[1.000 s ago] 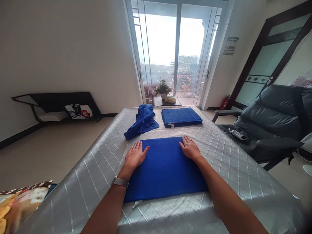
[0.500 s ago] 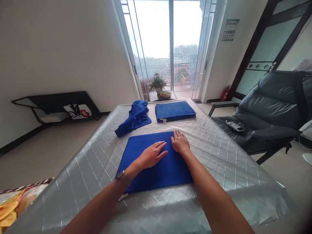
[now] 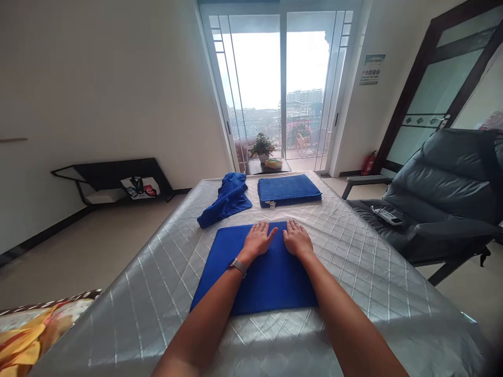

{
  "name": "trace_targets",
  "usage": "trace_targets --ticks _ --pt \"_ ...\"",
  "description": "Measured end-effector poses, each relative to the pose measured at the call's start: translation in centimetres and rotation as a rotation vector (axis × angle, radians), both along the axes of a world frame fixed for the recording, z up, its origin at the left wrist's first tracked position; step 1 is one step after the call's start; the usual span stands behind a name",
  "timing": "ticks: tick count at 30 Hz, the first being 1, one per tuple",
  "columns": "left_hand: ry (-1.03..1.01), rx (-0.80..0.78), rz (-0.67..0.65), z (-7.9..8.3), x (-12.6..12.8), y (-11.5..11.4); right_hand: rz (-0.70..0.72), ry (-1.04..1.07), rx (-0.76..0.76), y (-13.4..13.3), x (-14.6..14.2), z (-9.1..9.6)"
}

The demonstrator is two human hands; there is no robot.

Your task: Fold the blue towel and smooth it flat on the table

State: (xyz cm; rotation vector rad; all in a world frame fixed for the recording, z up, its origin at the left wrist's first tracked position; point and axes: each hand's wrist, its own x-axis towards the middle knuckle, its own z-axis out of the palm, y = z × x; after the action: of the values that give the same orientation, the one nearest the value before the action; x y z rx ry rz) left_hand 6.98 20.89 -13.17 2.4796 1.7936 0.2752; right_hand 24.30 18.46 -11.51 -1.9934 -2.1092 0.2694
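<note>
A folded blue towel (image 3: 220,272) lies flat on the silver quilted table cover (image 3: 157,293) in front of me. Both my hands rest palm down, side by side, on its far edge. My left hand (image 3: 258,239), with a watch on the wrist, has its fingers stretched out flat. My right hand (image 3: 296,238) lies just to its right, fingers spread flat too. Farther back sit a neatly folded blue towel (image 3: 288,189) and, to its left, a crumpled blue cloth (image 3: 227,199).
A dark leather recliner (image 3: 440,193) with a remote on its seat stands right of the table. A low black shelf (image 3: 113,178) lines the left wall. Glass balcony doors (image 3: 283,89) and a small potted plant (image 3: 262,147) are behind the table. A patterned cushion (image 3: 31,335) shows at bottom left.
My left hand slid from the towel's far left corner across to the middle, ending beside my right hand, which stayed near the far right part of the towel.
</note>
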Motion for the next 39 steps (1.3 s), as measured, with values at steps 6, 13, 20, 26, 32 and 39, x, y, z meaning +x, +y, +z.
trace_targets --ticks 6,13,20,26,32,39 --pt "0.083 -0.038 0.247 0.1 -9.8 -0.8 -0.002 -0.009 -0.016 0.2 0.0 -0.2" --pt "0.075 -0.018 0.32 -0.2 -11.5 -1.6 -0.004 -0.016 -0.019 0.7 0.2 -0.8" --pt "0.073 -0.032 0.296 -0.2 -11.7 -1.3 0.002 -0.072 -0.028 1.0 0.3 -0.8" --pt "0.029 -0.041 0.313 -0.3 -11.5 -1.2 0.004 -0.121 -0.033 1.1 0.3 -0.7" --pt "0.012 -0.054 0.309 0.0 -11.4 -1.3 0.001 -0.174 0.07 -0.1 -0.2 0.2" --pt "0.006 -0.051 0.313 -0.1 -11.4 -1.2 0.03 -0.164 -0.004 -4.6 -0.2 0.3"
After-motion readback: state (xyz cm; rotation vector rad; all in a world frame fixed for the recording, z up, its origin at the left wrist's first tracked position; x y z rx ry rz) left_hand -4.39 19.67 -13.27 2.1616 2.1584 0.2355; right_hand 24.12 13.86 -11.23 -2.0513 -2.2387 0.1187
